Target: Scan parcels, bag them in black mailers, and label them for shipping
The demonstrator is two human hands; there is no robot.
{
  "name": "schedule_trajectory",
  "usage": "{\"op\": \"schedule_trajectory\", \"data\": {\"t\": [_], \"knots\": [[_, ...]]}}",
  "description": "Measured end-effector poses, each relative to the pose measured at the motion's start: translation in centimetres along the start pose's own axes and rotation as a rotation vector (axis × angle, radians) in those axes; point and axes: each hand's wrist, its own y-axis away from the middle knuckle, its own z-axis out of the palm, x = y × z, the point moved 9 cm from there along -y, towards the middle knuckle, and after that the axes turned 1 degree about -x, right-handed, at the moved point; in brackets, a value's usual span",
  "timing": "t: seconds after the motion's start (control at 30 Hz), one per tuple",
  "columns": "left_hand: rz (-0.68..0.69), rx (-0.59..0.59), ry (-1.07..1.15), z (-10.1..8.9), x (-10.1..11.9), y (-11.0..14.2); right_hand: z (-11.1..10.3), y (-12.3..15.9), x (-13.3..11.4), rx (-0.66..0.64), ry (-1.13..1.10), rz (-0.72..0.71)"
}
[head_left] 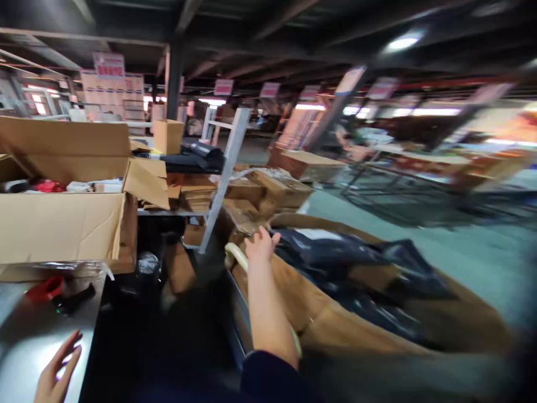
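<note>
My right hand reaches forward over the near rim of a large brown cardboard bin filled with dark plastic parcel bags. Its fingers are spread and loosely extended near the bin's corner and a pale curved handle; nothing is in them. My left hand is low at the bottom left, fingers apart, resting on or just above a shiny metal table. The whole view is smeared by motion.
An open cardboard box stands on the left behind the metal table. A red tape dispenser lies on the table. Stacked flat cartons and a leaning metal frame fill the middle. Green floor stretches right, with carts beyond.
</note>
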Motion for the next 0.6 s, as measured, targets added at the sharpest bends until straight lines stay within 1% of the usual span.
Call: {"op": "schedule_trajectory", "data": {"t": [0.03, 0.07, 0.13, 0.17, 0.23, 0.27, 0.3, 0.33, 0.37, 0.4, 0.43, 0.47, 0.5, 0.57, 0.6], "knots": [[0.027, 0.025, -0.029, -1.1, 1.7, -0.5, 2.2, 0.0, 0.0, -0.011, -0.025, 0.011], [0.064, 0.069, -0.048, -2.5, 3.7, -0.9, 5.1, 0.4, -0.6, -0.072, -0.044, -0.029], [0.171, 0.198, -0.076, -5.9, 8.6, -1.4, 12.3, 2.2, -3.5, -0.316, -0.087, -0.233], [0.234, 0.345, -0.087, -8.2, 11.3, -1.2, 16.1, 3.7, -5.5, -0.452, -0.121, -0.350], [0.344, 0.617, -0.115, -11.4, 16.3, -0.5, 23.2, 7.4, -9.7, -0.716, -0.164, -0.545], [0.409, 0.740, -0.122, -12.2, 18.7, -0.2, 26.5, 9.4, -11.6, -0.833, -0.150, -0.619], [0.484, 0.820, -0.130, -12.3, 21.0, -0.2, 29.6, 11.4, -13.3, -0.945, -0.109, -0.685], [0.567, 0.862, -0.145, -11.6, 23.3, -0.6, 32.6, 13.5, -14.7, -1.054, -0.048, -0.742], [0.651, 0.861, -0.174, -10.2, 25.6, -1.4, 35.4, 15.5, -15.7, -1.166, 0.033, -0.795], [0.721, 0.815, -0.225, -8.3, 27.9, -2.9, 38.1, 17.6, -16.2, -1.275, 0.127, -0.850], [0.775, 0.738, -0.298, -6.0, 30.0, -4.7, 40.7, 19.6, -16.3, -1.373, 0.236, -0.917], [0.820, 0.653, -0.383, -3.3, 31.9, -6.8, 43.1, 21.5, -16.0, -1.453, 0.364, -1.003], [0.851, 0.559, -0.478, -0.6, 33.5, -8.9, 45.5, 23.1, -15.3, -1.502, 0.507, -1.110], [0.900, 0.414, -0.657, 4.5, 35.6, -12.9, 50.3, 25.8, -12.8, -1.511, 0.813, -1.341], [0.919, 0.366, -0.735, 6.7, 36.1, -14.7, 52.9, 26.8, -11.0, -1.496, 0.949, -1.434]]}}
